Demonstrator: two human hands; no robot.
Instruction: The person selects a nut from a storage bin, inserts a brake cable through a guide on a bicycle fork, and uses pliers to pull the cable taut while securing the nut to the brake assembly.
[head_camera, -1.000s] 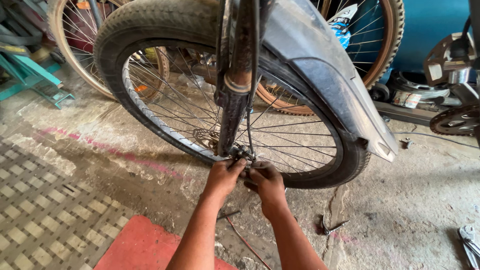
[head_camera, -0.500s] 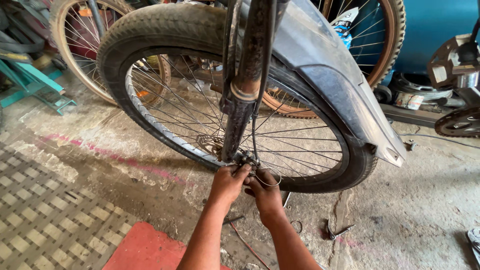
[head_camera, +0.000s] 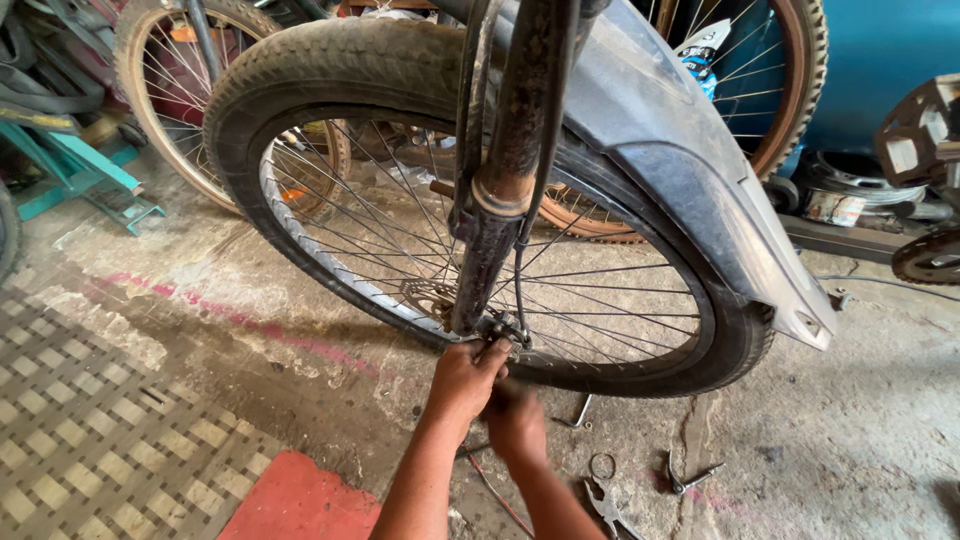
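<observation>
A bicycle front wheel (head_camera: 330, 70) with a black tyre and silver spokes stands on the concrete floor under a grey mudguard (head_camera: 690, 190). A dark rusty fork leg (head_camera: 500, 200) runs down to a small metal brake part (head_camera: 497, 327) near the rim. My left hand (head_camera: 462, 380) reaches up with its fingertips closed on that part. Just below and to the right, my right hand (head_camera: 517, 425) is curled; what it holds is hidden.
Pliers (head_camera: 605, 500), a metal ring (head_camera: 602, 466), a bent key (head_camera: 578, 412) and a small tool (head_camera: 690, 478) lie on the floor. A red mat (head_camera: 295, 500) lies near me. Other wheels (head_camera: 180, 90) lean behind, with a teal stand (head_camera: 80, 170) at left.
The view has shifted and the wheel sits a little lower right in frame. My right hand has dropped from beside the left one to below it. My left hand stays at the fork's lower end.
</observation>
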